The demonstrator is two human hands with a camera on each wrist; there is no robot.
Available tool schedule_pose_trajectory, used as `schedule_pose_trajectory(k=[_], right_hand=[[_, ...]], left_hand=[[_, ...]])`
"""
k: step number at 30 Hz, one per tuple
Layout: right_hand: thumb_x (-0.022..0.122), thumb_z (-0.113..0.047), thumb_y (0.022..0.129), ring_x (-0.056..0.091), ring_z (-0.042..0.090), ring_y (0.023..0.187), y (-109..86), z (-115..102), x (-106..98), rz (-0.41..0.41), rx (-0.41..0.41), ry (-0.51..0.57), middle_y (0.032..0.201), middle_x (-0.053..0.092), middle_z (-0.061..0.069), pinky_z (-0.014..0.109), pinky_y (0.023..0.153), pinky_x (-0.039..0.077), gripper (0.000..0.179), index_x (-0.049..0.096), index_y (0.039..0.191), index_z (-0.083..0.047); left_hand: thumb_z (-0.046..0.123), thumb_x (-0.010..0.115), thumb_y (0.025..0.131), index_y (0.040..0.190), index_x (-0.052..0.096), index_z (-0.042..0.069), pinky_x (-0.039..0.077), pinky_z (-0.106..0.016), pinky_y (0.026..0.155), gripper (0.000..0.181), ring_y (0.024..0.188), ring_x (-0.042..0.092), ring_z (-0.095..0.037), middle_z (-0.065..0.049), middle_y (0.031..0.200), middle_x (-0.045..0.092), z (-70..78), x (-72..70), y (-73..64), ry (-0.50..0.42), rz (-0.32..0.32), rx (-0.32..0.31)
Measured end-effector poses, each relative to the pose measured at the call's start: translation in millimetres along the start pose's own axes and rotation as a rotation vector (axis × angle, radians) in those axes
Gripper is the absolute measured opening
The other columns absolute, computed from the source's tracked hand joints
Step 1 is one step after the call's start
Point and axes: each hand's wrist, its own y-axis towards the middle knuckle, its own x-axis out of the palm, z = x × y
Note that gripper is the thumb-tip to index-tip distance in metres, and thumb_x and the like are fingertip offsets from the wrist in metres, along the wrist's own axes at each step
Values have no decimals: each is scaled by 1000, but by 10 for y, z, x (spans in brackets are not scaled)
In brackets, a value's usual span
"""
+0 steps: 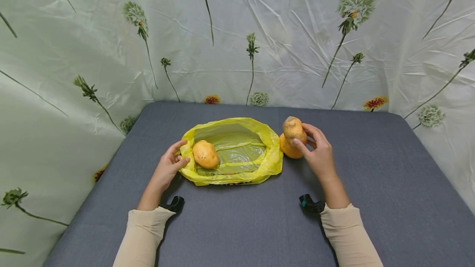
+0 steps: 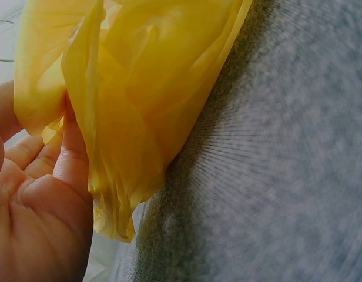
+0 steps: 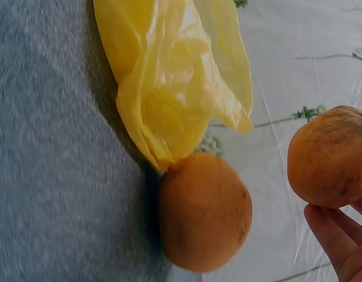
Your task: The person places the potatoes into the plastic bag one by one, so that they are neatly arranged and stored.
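A yellow plastic bag lies with its mouth spread wide on the grey surface. One potato is inside, toward its left end. My left hand holds the bag's left edge, and in the left wrist view its fingers go in among the plastic folds. To the right of the bag, my right hand grips a second potato between thumb and fingers, raised off the surface. Below it, a third potato rests against the bag's right end, partly covered in the head view by the held one.
The grey cloth-covered table reaches back to a pale curtain printed with flowers, which also hangs along the left and right sides. Black wrist straps sit by both sleeves.
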Motion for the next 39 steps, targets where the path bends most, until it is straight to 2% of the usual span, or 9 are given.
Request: schedule_pose_trajectory(k=[8, 14, 22, 26, 32, 39], right_hand=[[65, -16, 71, 47, 18, 96, 11, -61, 135, -58, -18, -13, 112, 45, 3, 30, 71, 43, 48, 47, 115, -11], [66, -14, 69, 46, 20, 97, 0, 8, 295, -77, -30, 93, 113, 44, 7, 28, 73, 42, 49, 47, 115, -10], [64, -16, 71, 47, 19, 96, 64, -232, 435, -153, -43, 75, 111, 45, 6, 30, 71, 43, 47, 47, 114, -6], [63, -22, 72, 44, 14, 99, 74, -213, 552, -191, -32, 86, 113, 43, 1, 27, 70, 43, 48, 46, 116, -10], [60, -26, 74, 41, 15, 102, 86, -206, 726, -242, -28, 80, 116, 42, 1, 29, 71, 42, 49, 43, 118, -13], [59, -27, 75, 43, 17, 99, 79, -233, 912, -290, 8, 123, 112, 44, 4, 31, 70, 43, 48, 43, 118, -12]], left_hand=[[9, 59, 76, 123, 34, 13, 36, -18, 53, 53, 65, 39, -10, -8, 123, 29, 4, 4, 3, -4, 14, -7], [9, 58, 77, 124, 34, 14, 38, -19, 54, 53, 66, 41, -10, -8, 125, 28, 8, 4, -10, -17, 7, -1], [8, 58, 77, 124, 33, 13, 39, -19, 54, 53, 67, 42, -9, -7, 122, 31, 8, 7, -2, -23, 7, -14], [6, 58, 77, 123, 34, 13, 39, -19, 53, 53, 66, 42, -10, -7, 123, 30, 9, 7, -1, -31, 8, -22], [6, 57, 77, 124, 33, 12, 39, -18, 55, 53, 67, 43, -10, -8, 124, 29, 12, 11, 0, -32, 7, -17], [9, 59, 76, 123, 34, 14, 40, -19, 55, 54, 67, 43, -10, -6, 120, 34, 14, 9, -1, -23, 13, -22]])
